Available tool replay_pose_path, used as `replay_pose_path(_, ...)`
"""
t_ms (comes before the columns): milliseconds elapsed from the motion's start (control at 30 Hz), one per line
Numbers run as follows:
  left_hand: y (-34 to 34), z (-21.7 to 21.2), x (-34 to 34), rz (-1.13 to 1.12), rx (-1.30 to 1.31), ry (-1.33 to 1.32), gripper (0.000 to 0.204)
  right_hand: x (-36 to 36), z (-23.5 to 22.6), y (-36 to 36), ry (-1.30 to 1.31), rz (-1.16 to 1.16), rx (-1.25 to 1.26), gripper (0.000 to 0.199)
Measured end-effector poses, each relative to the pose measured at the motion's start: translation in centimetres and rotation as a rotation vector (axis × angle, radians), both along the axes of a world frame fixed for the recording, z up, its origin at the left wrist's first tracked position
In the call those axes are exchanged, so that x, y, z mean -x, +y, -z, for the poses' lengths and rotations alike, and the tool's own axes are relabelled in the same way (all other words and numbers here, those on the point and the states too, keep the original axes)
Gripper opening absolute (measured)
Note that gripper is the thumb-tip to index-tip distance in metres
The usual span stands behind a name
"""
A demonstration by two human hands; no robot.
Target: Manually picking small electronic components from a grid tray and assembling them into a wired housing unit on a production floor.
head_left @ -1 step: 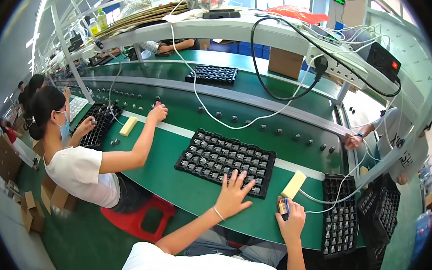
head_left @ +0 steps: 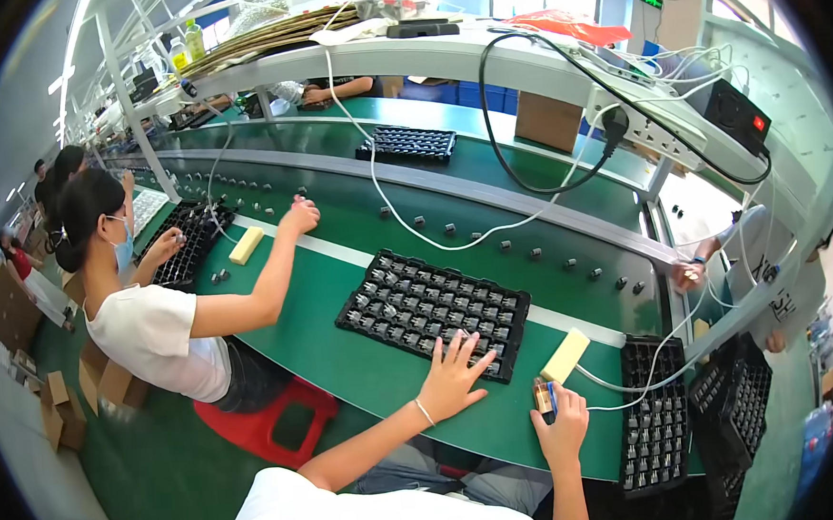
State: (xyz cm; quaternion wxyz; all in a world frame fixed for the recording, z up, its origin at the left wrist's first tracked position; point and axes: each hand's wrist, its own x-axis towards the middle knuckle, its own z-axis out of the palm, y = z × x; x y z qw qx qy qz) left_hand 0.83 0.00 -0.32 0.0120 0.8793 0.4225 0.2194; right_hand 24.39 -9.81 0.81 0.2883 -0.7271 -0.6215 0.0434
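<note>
Black tray (head_left: 516, 340), loaded w/ small metallic parts (head_left: 438, 297), lies on green bench (head_left: 347, 364) directly in front of me. My L hand (head_left: 448, 384): open, fingers spread, fingertips at the tray's near RH end; can't tell if a part is between them. My R hand (head_left: 566, 427): closed on an amber-and-black object (head_left: 542, 400), just beside a yellow block (head_left: 565, 356). Chg. vs. prev. frame: L fingers shifted slightly at most, R grip same; tray work thus approx. unchanged. Outward: far-R co-worker's hand (head_left: 689, 273) moved slightly.
</note>
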Motion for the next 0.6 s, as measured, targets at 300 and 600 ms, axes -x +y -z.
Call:
replay_pose_path(300,-2.7,-21.7,5.7,0.135,-0.609,-0.563,0.034,-0.3,-22.8,-0.7,-0.027,-0.349,-0.962,0.045)
replay_pose_path(600,-11.5,-29.3,34.9,0.482,-1.054,-0.758,0.048,1.5,-32.1,-4.0,0.273,-0.821,-1.306,0.02)
